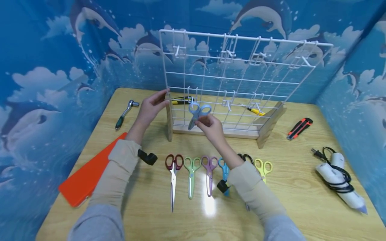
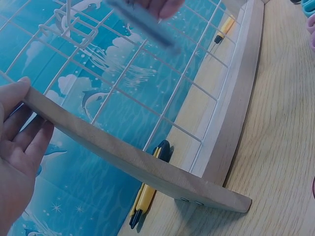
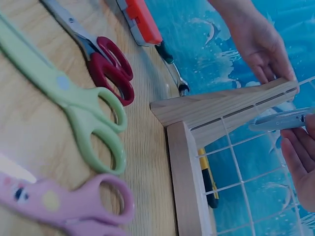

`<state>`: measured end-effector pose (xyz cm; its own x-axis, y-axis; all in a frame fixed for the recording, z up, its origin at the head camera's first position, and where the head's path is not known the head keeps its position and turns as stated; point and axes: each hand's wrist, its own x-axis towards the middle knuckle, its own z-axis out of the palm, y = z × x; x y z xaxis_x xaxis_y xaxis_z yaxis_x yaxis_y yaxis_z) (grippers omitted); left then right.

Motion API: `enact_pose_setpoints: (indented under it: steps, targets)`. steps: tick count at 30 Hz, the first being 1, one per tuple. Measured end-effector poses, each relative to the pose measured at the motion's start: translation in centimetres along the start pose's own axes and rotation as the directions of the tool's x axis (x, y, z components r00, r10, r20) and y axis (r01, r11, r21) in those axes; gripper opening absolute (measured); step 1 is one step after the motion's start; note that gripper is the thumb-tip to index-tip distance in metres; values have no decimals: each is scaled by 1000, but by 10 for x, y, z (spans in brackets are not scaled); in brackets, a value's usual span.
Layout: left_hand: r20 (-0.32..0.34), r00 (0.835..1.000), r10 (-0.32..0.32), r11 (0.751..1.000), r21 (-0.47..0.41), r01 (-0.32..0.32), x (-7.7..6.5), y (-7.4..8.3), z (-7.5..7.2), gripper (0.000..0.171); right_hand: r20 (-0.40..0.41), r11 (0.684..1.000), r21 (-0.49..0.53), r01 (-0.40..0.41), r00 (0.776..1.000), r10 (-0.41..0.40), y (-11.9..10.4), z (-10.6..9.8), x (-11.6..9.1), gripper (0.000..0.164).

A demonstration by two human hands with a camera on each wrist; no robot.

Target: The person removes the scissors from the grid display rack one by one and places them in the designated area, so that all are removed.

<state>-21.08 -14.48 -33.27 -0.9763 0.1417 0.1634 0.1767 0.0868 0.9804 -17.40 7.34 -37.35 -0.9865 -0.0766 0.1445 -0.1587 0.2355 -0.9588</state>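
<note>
My left hand (image 1: 151,107) holds the left wooden upright (image 1: 170,122) of a white wire grid rack, thumb on one side and fingers on the other. In front of the grid, my right hand (image 1: 213,129) pinches a pair of light blue scissors (image 1: 196,114) by the blade end, handle loops up. The loops overlap the grid's lower hooks in the head view; contact with a hook cannot be told. Below lie red scissors (image 1: 174,164), green scissors (image 1: 192,167), purple scissors (image 1: 209,167), blue scissors (image 1: 224,169), black-handled scissors (image 1: 248,157) and yellow scissors (image 1: 263,169), partly hidden by my right arm.
Wire hooks (image 1: 228,55) hang on the grid's upper and lower bars. Behind it lie a yellow-black cutter (image 1: 179,101) and a yellow-handled tool (image 1: 256,111). A ratchet (image 1: 122,117) and orange case (image 1: 90,169) sit left; a red-black cutter (image 1: 300,129) and corded white tool (image 1: 336,177) right.
</note>
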Motion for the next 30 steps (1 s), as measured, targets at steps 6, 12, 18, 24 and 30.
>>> enact_pose_setpoints:
  steps: [6,12,18,24,30]
  targets:
    - [16,1000,4,1000,-30,-3,13,-26,-5,43,17,1000,-3,28,999,-28,-11,-24,-30,17]
    - [7,1000,18,1000,-12,-18,7,-16,-2,44,-12,992,84,96,995,-95,10,-69,-60,16]
    - [20,999,27,995,-97,-25,22,-49,-12,45,-77,976,176,126,991,-114,71,-138,-89,17]
    - [-11,1000,28,999,-20,-29,11,-26,-7,45,-224,994,109,4,974,20,150,-218,-123,23]
    - [-4,1000,-4,1000,4,4,8,-14,-4,44,-367,959,-32,-281,896,250,157,-257,-156,33]
